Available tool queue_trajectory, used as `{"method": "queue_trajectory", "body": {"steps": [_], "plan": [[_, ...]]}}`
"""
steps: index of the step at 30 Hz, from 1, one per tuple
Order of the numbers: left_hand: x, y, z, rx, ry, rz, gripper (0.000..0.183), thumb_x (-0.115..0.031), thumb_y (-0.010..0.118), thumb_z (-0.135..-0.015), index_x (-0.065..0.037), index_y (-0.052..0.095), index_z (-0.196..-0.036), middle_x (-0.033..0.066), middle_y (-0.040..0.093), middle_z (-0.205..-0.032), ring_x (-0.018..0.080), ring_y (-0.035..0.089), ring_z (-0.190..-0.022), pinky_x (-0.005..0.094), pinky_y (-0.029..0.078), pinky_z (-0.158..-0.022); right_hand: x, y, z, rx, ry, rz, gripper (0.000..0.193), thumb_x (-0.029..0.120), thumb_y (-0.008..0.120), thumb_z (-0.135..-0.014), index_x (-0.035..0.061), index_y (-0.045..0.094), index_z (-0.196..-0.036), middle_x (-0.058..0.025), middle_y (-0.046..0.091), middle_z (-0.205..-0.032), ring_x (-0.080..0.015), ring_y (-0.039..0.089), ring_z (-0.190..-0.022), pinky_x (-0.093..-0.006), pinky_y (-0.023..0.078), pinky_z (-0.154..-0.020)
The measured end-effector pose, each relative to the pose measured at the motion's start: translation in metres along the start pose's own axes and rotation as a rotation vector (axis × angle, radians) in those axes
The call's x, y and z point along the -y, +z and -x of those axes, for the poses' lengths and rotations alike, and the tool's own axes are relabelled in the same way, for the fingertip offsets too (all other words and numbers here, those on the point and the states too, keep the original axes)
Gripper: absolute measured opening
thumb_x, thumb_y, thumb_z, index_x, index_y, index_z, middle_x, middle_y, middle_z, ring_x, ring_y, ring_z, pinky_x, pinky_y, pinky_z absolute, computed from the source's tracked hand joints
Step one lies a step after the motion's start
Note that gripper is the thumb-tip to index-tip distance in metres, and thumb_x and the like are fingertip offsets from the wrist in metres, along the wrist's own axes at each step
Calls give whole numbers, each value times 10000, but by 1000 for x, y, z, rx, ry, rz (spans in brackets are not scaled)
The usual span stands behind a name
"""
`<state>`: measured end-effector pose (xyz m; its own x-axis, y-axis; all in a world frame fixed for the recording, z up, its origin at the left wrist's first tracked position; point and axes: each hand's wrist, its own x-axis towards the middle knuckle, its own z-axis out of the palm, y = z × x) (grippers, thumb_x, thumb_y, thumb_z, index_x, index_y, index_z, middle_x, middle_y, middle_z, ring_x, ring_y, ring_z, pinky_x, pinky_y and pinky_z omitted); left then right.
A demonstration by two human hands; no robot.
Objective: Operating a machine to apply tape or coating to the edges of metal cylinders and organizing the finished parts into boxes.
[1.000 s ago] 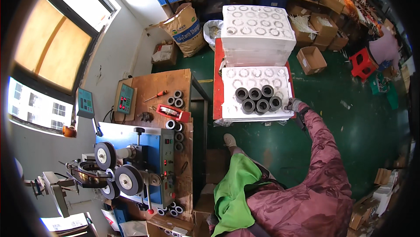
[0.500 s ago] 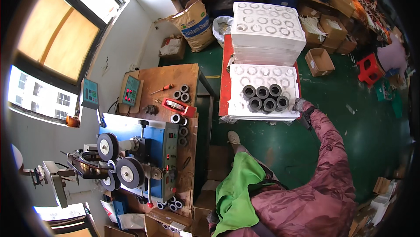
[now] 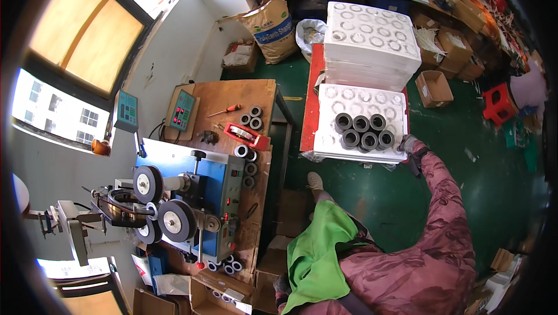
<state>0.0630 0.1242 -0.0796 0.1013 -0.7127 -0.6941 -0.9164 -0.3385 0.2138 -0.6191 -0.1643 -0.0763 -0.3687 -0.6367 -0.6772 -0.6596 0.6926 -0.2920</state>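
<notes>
White foam tray (image 3: 327, 142), lying flat on the red stand (image 3: 310, 106) ahead of the person, near side toward them, just in front of a taller white foam stack (image 3: 372, 74). It should be light and fairly stiff, but its edges would likely dent or chip under a hard pinch. The six black rings (image 3: 360, 131) standing on its near right part look smooth and probably weigh more than the foam, so the load would sit off-centre; the best hold is likely low on two opposite sides. The tray lies directly left of the right hand (image 3: 411, 144), whose curled fingers are at its near right corner; how firmly they close I cannot tell. The left hand (image 3: 282, 285), well apart, is mostly hidden beside the green cloth (image 3: 322, 245), its grasp unclear.
</notes>
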Motion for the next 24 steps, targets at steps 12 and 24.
{"method": "queue_trajectory", "body": {"steps": [12, 24], "plan": [[3, 3, -2, 2, -14, 26, 246, -268, 580, -710, -120, 622, -902, 136, 621, -904, 295, 584, -899, 376, 462, -736, 5, -2, 4, -21, -34, -75, 343, 193, 774, -603, 9, 571, -810, -73, 573, -654, -180, 543, -505, -338, 468, -433], [2, 6, -4, -6, -18, 26, 242, -260, 586, -708, -123, 618, -906, 131, 622, -903, 289, 583, -903, 372, 460, -737, 5, -6, 2, -1, 85, -77, 309, 162, 785, -590, 13, 593, -781, -77, 583, -633, -174, 548, -517, -335, 459, -453]]}}
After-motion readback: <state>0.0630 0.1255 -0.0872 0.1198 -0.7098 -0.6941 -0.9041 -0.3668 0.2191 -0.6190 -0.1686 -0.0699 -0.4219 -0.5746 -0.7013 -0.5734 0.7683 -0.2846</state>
